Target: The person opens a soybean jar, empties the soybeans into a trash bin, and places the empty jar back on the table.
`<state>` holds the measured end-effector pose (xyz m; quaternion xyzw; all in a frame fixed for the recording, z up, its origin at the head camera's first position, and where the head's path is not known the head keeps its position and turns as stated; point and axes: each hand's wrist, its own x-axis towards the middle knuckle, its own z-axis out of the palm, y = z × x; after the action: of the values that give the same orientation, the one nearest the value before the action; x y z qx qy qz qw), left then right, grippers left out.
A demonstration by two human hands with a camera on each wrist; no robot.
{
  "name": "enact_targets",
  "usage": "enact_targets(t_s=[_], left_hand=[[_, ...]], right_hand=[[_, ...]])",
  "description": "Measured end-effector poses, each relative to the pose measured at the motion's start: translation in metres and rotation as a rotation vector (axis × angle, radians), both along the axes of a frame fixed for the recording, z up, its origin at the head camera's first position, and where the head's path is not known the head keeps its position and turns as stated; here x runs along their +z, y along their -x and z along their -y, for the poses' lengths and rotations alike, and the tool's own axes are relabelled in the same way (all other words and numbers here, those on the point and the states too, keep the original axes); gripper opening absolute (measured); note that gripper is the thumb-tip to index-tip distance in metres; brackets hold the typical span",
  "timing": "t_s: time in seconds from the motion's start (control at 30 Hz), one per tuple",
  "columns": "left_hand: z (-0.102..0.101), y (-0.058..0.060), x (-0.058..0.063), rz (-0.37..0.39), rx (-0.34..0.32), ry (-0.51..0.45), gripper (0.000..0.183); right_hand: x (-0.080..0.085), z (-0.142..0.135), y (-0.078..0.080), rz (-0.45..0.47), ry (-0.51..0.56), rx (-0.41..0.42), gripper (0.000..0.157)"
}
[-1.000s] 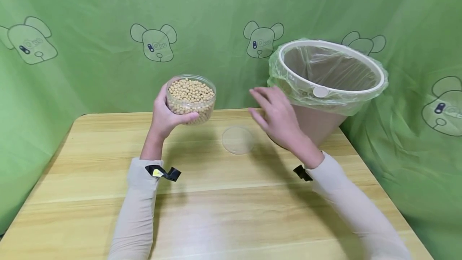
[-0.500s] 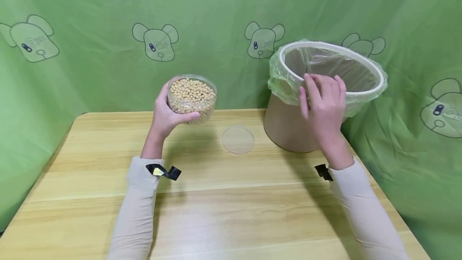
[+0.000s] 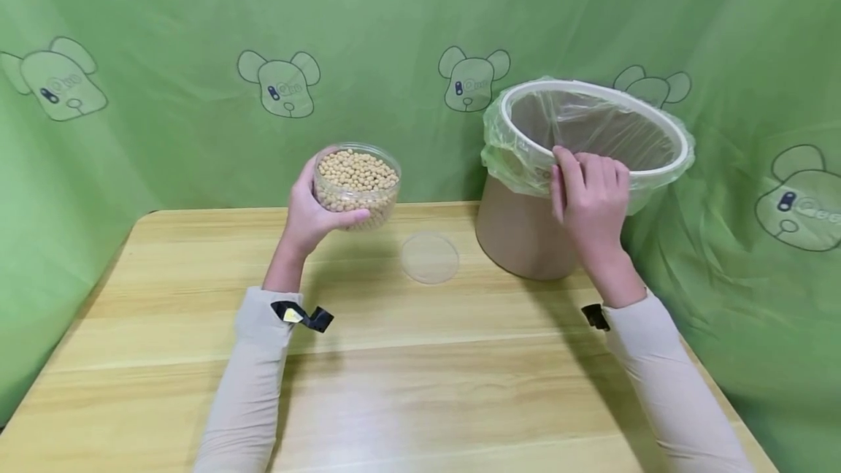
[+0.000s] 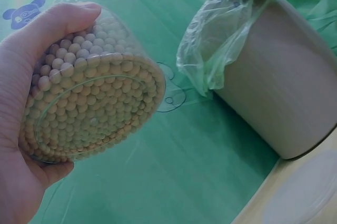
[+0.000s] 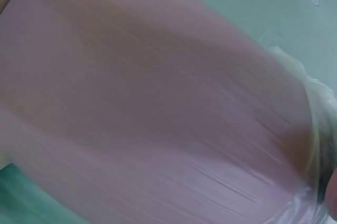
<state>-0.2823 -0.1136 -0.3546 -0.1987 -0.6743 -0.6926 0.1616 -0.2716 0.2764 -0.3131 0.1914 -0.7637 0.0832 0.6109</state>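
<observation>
My left hand (image 3: 309, 212) grips a clear plastic jar (image 3: 358, 182) full of round beige soybeans (image 3: 355, 168), raised above the table. Its lid is off, and the left wrist view shows the beans through the jar's bottom (image 4: 95, 113). With fingers curled over the near rim, my right hand (image 3: 593, 203) holds the edge of a trash can (image 3: 522, 228). A white ring (image 3: 591, 87) tops the can, and a thin green plastic bag (image 3: 509, 155) lines it, folded outward over the rim. In the right wrist view the can's wall (image 5: 147, 87) fills most of the picture.
A clear round lid (image 3: 430, 258) lies flat on the wooden table (image 3: 394, 385), between the jar and the can. Green cloth (image 3: 374, 35) printed with bear heads hangs behind and at both sides. The can stands at the table's back right corner.
My right hand has moved right from beside the trash can to its near rim and now grips it there. The left hand keeps the jar raised, with little movement.
</observation>
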Motion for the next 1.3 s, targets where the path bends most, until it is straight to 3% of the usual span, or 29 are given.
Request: enact_targets(t_s=[0.13,0.27,0.43,0.8,1.0,1.3], left_hand=[[-0.012,0.002,0.007,0.018,0.009,0.045,0.105],[-0.024,0.004,0.022,0.035,0.045,0.122,0.109],[-0.043,0.010,0.048,0.045,0.072,0.199,0.114],[-0.078,0.028,0.106,0.035,0.090,0.227,0.122],[-0.095,0.042,0.121,0.051,0.111,0.280,0.126],[-0.118,0.056,0.133,0.063,0.117,0.326,0.127]], right_hand=[[-0.004,-0.001,0.003,-0.028,0.017,-0.007,0.022],[-0.006,0.000,0.008,-0.040,0.037,0.001,0.023],[-0.006,-0.001,0.009,-0.016,0.053,0.025,0.024],[-0.005,-0.003,0.004,0.045,0.038,0.045,0.024],[-0.005,-0.002,0.004,0.062,0.046,0.057,0.025],[-0.005,-0.001,0.003,0.059,0.055,0.073,0.023]])
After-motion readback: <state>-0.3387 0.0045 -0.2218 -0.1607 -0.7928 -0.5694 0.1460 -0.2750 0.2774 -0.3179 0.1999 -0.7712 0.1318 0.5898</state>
